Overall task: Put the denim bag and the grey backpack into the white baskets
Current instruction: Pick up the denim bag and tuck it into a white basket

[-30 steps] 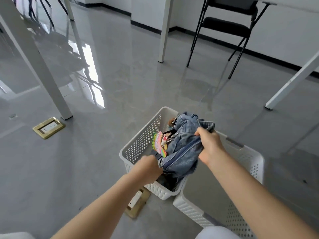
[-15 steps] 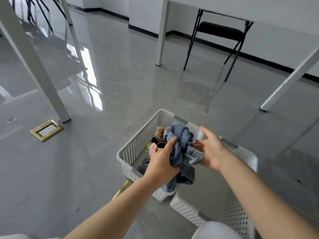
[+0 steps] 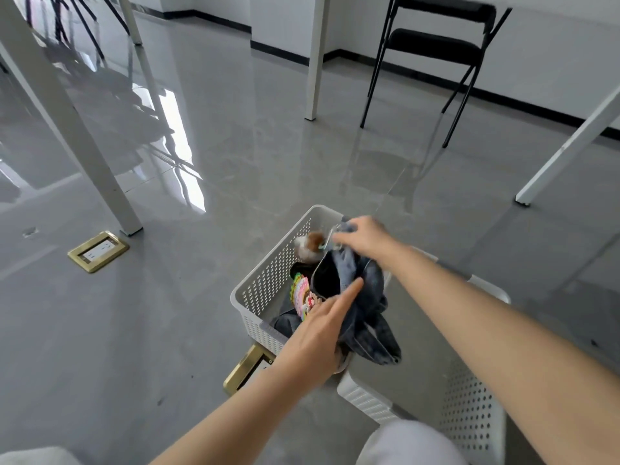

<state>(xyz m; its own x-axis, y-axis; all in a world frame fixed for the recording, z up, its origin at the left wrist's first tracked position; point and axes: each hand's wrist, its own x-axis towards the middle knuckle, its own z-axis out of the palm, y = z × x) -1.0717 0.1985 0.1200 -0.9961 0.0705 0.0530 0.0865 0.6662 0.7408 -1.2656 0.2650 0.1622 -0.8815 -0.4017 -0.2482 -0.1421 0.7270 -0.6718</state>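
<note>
The denim bag [image 3: 360, 297] lies in the left white basket [image 3: 268, 280], with its near end hanging over the basket's right rim. A colourful charm [image 3: 302, 295] and a brown-and-white furry charm [image 3: 308, 245] are attached to it. My right hand [image 3: 365, 238] grips the bag's far top end by a metal clasp. My left hand [image 3: 322, 333] holds the near part of the bag, one finger stretched out along the denim. The second white basket [image 3: 469, 414] stands to the right, touching the first. The grey backpack is not in view.
Two brass floor sockets are set in the grey floor, one [image 3: 99, 251] to the left and one [image 3: 248, 367] just under the left basket. White table legs [image 3: 67, 122] [image 3: 315, 55] [image 3: 570, 146] and a black folding chair [image 3: 436, 45] stand further off.
The bag has sunk deeper into the left basket. My right hand moved to the bag's far top end and closed on it; my left hand slid lower along the denim.
</note>
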